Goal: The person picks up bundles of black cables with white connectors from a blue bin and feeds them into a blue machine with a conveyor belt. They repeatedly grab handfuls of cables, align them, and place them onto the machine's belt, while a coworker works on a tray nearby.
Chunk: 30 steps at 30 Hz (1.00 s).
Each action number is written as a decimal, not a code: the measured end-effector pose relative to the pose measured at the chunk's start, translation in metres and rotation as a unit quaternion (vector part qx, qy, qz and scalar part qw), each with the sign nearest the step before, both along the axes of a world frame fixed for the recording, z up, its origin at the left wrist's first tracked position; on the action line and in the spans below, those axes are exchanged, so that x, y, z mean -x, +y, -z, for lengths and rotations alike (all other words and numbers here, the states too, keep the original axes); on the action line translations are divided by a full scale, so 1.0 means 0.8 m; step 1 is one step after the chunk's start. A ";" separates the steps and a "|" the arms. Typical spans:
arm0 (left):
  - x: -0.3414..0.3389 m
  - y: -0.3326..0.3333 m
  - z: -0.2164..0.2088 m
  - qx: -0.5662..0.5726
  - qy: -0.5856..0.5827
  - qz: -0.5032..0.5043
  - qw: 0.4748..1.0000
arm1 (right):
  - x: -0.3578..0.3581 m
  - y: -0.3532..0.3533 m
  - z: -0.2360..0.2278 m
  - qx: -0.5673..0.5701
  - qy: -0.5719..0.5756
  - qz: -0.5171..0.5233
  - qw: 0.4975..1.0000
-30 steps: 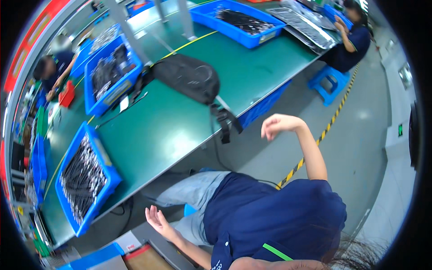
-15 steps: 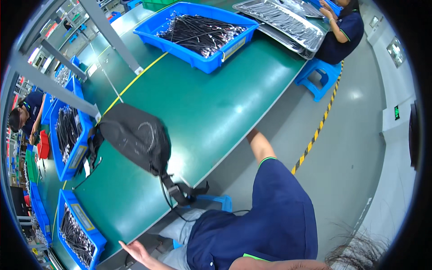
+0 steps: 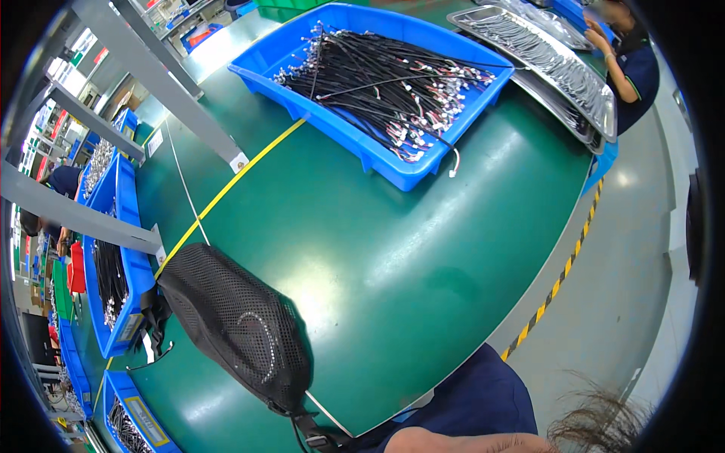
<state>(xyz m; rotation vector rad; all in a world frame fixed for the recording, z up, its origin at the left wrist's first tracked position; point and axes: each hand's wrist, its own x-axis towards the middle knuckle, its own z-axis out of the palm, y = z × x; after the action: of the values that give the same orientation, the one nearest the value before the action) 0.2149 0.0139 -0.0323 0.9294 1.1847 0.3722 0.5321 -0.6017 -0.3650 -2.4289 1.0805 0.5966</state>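
Neither my left hand nor my right hand shows in the head view. Only a dark blue sleeve point(image 3: 483, 392) of mine appears at the lower edge, beside the table's near edge. Closest to me on the green table point(image 3: 400, 302) lies a black mesh bag point(image 3: 234, 325), its strap and buckle hanging toward the edge. Farther off, a large blue bin point(image 3: 362, 162) holds many black cables point(image 3: 362, 75) with white connectors. One cable end hangs over the bin's near right corner.
Stacked metal trays point(image 3: 596, 113) of grey cables stand at the far right, near a seated co-worker point(image 3: 634, 75). Grey metal posts point(image 3: 189, 113) rise at the left. More blue bins point(image 3: 140, 294) of cables line the left side. A yellow line point(image 3: 257, 158) crosses the table.
My view has moved nearer to the table and the large blue bin. Both hands, visible earlier at the table's near edge, have gone out of view.
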 end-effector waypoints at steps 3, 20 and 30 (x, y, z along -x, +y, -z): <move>-0.010 0.002 0.003 -0.005 0.037 0.006 0.999 | 0.000 -0.012 0.002 0.002 -0.002 0.008 1.000; 0.006 0.006 0.003 -0.001 0.067 -0.010 0.998 | 0.018 -0.051 -0.008 0.023 -0.006 0.026 0.999; 0.004 -0.032 -0.009 0.110 -0.313 0.195 0.923 | 0.045 -0.098 -0.053 -0.046 -0.089 0.094 0.991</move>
<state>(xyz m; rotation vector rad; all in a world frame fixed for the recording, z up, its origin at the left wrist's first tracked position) 0.2114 -0.0114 -0.0253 0.7444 0.4283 0.1825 0.4960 -0.6799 -0.3230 -2.2221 1.1639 0.3538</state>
